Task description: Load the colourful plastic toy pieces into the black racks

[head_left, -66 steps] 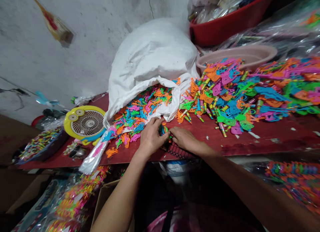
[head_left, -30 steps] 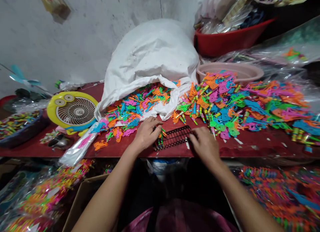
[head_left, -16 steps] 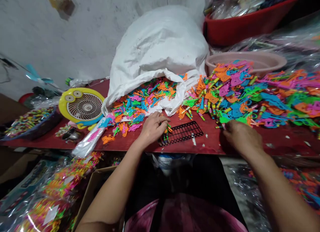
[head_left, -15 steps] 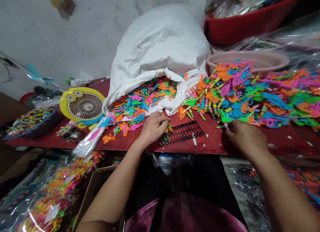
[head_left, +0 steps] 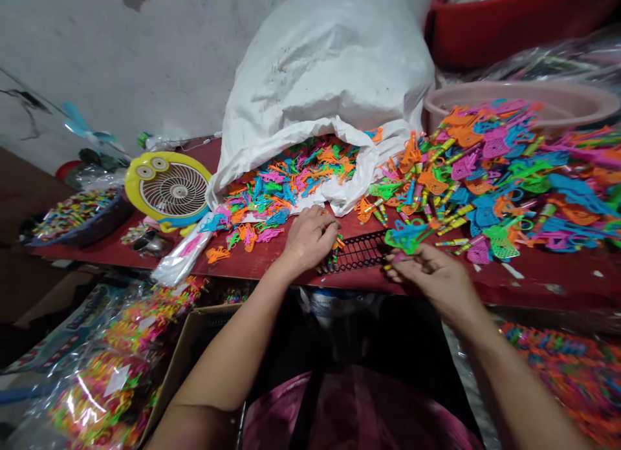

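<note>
My left hand [head_left: 310, 242] curls over the left end of a black plastic rack [head_left: 361, 251] on the red table, its fingers bent against it. Several small striped tubes with orange bits stand in the rack beneath that palm, partly hidden. At the rack's right end, my right hand [head_left: 422, 267] pinches small plastic toy pieces, among them a green lattice one [head_left: 407, 240] with blue beside it. A yellow tip shows below these fingers. Right of this hand spreads a heap of bright toy pieces [head_left: 490, 191], some joined to striped tubes.
An open white sack [head_left: 334, 68] spills more pieces onto the table [head_left: 262, 262]. Leftward are a yellow fan [head_left: 169, 188], a metal cup [head_left: 150, 244] and a basin of striped tubes [head_left: 82, 227]. A pink basin [head_left: 524, 94] and red tub [head_left: 509, 30] stand behind the heap.
My right hand has moved left from the heap's edge to the rack's right end, now carrying green and blue pieces. My left hand stays by the rack. The view has shifted slightly.
</note>
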`<act>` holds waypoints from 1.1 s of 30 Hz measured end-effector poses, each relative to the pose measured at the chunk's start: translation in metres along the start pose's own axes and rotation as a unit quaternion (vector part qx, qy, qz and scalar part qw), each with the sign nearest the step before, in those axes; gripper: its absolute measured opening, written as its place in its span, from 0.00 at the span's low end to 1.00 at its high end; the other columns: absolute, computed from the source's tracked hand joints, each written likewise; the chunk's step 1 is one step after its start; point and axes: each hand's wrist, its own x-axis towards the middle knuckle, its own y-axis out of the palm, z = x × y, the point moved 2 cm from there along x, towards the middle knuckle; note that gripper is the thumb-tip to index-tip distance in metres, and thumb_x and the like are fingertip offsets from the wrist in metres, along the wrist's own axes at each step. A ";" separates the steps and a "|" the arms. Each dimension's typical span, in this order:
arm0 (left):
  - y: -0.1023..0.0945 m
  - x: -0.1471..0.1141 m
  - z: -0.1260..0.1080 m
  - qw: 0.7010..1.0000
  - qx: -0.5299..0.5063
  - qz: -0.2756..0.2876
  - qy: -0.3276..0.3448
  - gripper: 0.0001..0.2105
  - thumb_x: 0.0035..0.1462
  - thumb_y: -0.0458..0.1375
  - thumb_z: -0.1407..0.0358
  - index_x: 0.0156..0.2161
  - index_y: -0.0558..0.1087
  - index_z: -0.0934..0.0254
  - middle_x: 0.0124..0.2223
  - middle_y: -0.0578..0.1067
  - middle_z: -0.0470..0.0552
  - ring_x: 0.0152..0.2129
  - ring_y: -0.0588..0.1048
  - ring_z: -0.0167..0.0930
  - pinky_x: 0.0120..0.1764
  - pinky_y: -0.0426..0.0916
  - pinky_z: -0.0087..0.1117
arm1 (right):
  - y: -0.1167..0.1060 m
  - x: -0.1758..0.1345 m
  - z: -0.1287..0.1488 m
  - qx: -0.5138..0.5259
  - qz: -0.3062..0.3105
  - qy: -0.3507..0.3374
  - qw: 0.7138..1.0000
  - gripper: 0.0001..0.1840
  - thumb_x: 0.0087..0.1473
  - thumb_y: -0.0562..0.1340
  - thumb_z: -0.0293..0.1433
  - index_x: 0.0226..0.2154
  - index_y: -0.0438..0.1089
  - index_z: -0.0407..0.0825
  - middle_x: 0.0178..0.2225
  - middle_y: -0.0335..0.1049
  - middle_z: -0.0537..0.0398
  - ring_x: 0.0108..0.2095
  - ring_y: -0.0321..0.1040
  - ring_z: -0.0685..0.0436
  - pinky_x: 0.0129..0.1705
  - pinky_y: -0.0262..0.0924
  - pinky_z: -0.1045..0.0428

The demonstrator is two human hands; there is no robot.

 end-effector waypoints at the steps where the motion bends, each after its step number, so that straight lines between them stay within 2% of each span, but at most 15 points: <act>1: 0.000 0.000 0.000 1.000 0.001 0.000 0.000 0.14 0.62 0.49 0.65 0.38 0.78 0.60 0.39 0.72 0.52 0.41 0.68 0.35 0.46 0.64 0.37 | 0.016 0.000 -0.006 0.017 0.018 0.003 1.000 0.25 0.38 0.71 0.47 0.32 0.68 0.47 0.28 0.73 0.52 0.29 0.73 0.45 0.36 0.69 0.49; 4: 0.000 -0.002 0.001 1.000 0.007 -0.001 0.006 0.14 0.63 0.48 0.65 0.39 0.78 0.60 0.40 0.72 0.52 0.42 0.68 0.35 0.47 0.63 0.37 | 0.050 0.007 -0.025 0.007 0.031 -0.028 0.999 0.21 0.40 0.70 0.45 0.31 0.70 0.48 0.24 0.69 0.57 0.27 0.70 0.47 0.31 0.67 0.51; 8: 0.001 -0.002 0.002 1.000 0.011 -0.001 0.006 0.14 0.64 0.48 0.65 0.39 0.77 0.59 0.40 0.71 0.51 0.42 0.68 0.35 0.46 0.63 0.36 | 0.066 0.014 -0.036 -0.110 0.004 -0.092 0.990 0.13 0.45 0.67 0.41 0.25 0.69 0.47 0.22 0.63 0.60 0.21 0.60 0.53 0.22 0.55 0.56; 14: 0.001 -0.002 0.002 1.000 0.004 -0.008 0.004 0.14 0.64 0.48 0.65 0.39 0.77 0.59 0.40 0.71 0.51 0.41 0.68 0.35 0.45 0.63 0.37 | 0.070 0.012 -0.033 -0.184 0.022 -0.140 0.973 0.11 0.49 0.63 0.38 0.25 0.69 0.48 0.23 0.64 0.59 0.23 0.59 0.51 0.23 0.54 0.56; 19: 0.001 -0.002 0.002 1.000 0.004 -0.014 0.003 0.14 0.65 0.48 0.65 0.38 0.77 0.59 0.40 0.71 0.51 0.41 0.68 0.36 0.44 0.64 0.38 | 0.072 0.009 -0.028 -0.253 0.035 -0.233 0.938 0.06 0.54 0.61 0.33 0.30 0.71 0.49 0.27 0.66 0.57 0.26 0.62 0.49 0.29 0.57 0.54; 23: 0.001 -0.003 0.002 1.000 0.002 -0.017 0.003 0.14 0.65 0.48 0.65 0.37 0.77 0.59 0.40 0.72 0.51 0.42 0.68 0.36 0.44 0.65 0.38 | 0.071 0.005 -0.029 -0.285 0.070 -0.277 0.915 0.07 0.58 0.58 0.32 0.35 0.71 0.50 0.32 0.70 0.54 0.32 0.66 0.47 0.35 0.61 0.53; 29: 0.002 -0.003 0.003 1.000 0.004 -0.019 0.000 0.14 0.65 0.48 0.64 0.37 0.77 0.59 0.40 0.72 0.51 0.41 0.69 0.36 0.45 0.66 0.39 | 0.068 0.007 -0.031 -0.261 0.082 -0.304 0.912 0.08 0.60 0.57 0.33 0.38 0.71 0.51 0.34 0.72 0.53 0.35 0.69 0.46 0.38 0.62 0.52; 33: 0.002 -0.002 0.003 1.000 0.003 -0.014 0.002 0.15 0.66 0.47 0.62 0.37 0.77 0.60 0.40 0.72 0.52 0.41 0.69 0.36 0.45 0.66 0.39 | 0.071 0.009 -0.024 -0.302 0.088 -0.297 0.901 0.08 0.60 0.57 0.32 0.36 0.71 0.50 0.33 0.71 0.52 0.34 0.68 0.45 0.37 0.61 0.51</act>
